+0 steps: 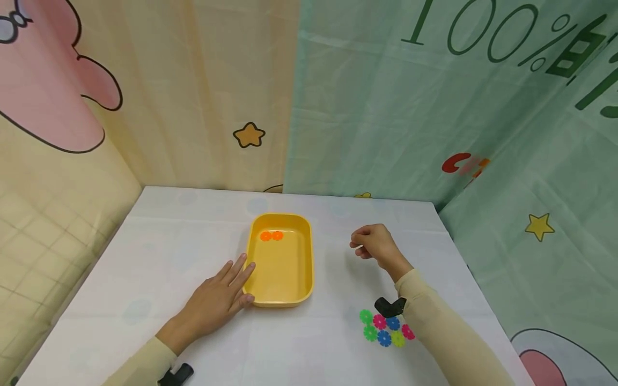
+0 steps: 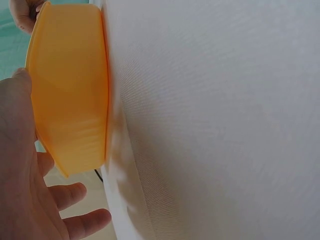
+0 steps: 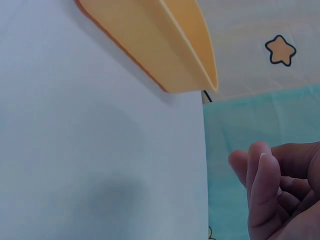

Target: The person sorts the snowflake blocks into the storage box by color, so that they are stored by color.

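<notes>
My left hand [image 1: 214,300] rests against the left side of a yellow tray [image 1: 282,284], its fingers extended and the thumb near the tray's front left corner. In the left wrist view the fingers [image 2: 85,224] stay straight beside the tray wall [image 2: 70,95]. Two orange flower-shaped discs [image 1: 271,236] lie side by side inside the tray, towards the back left. Right of the tray, my right hand [image 1: 379,246] hovers above the table with curled fingers. Its fingertips [image 3: 265,172] come together with the thumb, and nothing shows between them.
Several green, pink, blue and yellow-green notched discs [image 1: 384,336] lie in a group on the white table [image 1: 299,354], beside my right forearm. Dark wrist-worn devices [image 1: 390,307] sit on both sleeves. Printed curtains [image 1: 386,107] hang behind the table's back edge.
</notes>
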Tool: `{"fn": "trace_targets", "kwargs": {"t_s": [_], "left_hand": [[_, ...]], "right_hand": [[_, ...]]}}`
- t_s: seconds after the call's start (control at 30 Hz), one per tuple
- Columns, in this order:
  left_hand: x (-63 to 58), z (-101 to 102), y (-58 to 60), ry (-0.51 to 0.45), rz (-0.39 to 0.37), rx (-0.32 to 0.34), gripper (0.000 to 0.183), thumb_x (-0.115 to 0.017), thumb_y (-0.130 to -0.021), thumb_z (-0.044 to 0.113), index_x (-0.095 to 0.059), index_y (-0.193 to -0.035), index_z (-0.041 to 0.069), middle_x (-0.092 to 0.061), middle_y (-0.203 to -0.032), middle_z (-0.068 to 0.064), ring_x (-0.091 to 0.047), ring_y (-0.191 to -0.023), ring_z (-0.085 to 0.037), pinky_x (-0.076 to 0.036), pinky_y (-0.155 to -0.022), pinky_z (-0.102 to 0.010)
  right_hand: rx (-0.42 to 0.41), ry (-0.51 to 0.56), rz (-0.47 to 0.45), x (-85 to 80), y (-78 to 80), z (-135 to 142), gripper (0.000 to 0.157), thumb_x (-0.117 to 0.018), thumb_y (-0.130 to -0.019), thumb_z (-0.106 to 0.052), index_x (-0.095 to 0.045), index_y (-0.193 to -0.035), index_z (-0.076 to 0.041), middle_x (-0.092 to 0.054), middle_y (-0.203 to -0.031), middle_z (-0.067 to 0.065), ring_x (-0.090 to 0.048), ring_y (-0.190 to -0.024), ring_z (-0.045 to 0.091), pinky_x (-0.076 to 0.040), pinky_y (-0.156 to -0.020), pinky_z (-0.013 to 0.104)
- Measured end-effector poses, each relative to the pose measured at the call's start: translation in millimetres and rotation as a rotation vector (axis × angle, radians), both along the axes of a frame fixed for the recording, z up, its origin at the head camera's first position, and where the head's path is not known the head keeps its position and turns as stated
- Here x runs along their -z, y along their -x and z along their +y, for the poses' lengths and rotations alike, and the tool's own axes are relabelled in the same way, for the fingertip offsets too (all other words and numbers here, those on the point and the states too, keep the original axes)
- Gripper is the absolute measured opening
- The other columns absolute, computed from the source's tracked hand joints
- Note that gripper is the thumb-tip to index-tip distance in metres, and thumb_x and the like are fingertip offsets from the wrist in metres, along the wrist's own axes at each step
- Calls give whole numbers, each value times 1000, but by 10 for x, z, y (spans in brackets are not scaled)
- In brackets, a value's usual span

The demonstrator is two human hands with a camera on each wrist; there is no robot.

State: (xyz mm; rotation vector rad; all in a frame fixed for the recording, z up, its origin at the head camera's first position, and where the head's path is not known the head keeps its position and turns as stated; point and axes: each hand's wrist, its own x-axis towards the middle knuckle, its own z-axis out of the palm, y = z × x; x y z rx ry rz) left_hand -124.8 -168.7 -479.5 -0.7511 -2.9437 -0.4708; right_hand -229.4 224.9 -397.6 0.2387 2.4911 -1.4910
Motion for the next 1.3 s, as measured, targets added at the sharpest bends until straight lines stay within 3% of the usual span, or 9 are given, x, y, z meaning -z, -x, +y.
{"fn": "trace_targets", "kwargs": {"t_s": [0.7, 1.0, 1.3], "left_hand": [[61, 21, 4, 8, 11, 0, 72, -48, -103, 56, -33, -161, 18, -19, -170, -8, -37, -147, -43, -50, -95, -63], [56, -12, 1, 19, -5, -14, 72, -49, -103, 56, -31, -162, 19, -18, -171, -8, -35, -148, -42, -50, -96, -63], [54, 6, 29, 17, 8, 4, 72, -49, -103, 56, -32, -162, 17, -20, -170, -9, -36, -147, -43, -50, -95, -63]], "right_hand": [[14, -81, 35, 80, -365, 396, 26, -61, -101, -13, -68, -115, 8, -73, -95, 14, -63, -65, 17, -58, -63, 27], [15, -69, 3, 171, -486, 457, 26, -65, -98, -13, -68, -115, 7, -72, -94, 12, -62, -65, 18, -58, -64, 29], [42, -152, -36, 347, -700, 654, 26, -68, -97, -15, -69, -115, 4, -70, -92, 11, -62, -66, 21, -58, -65, 31]]}}
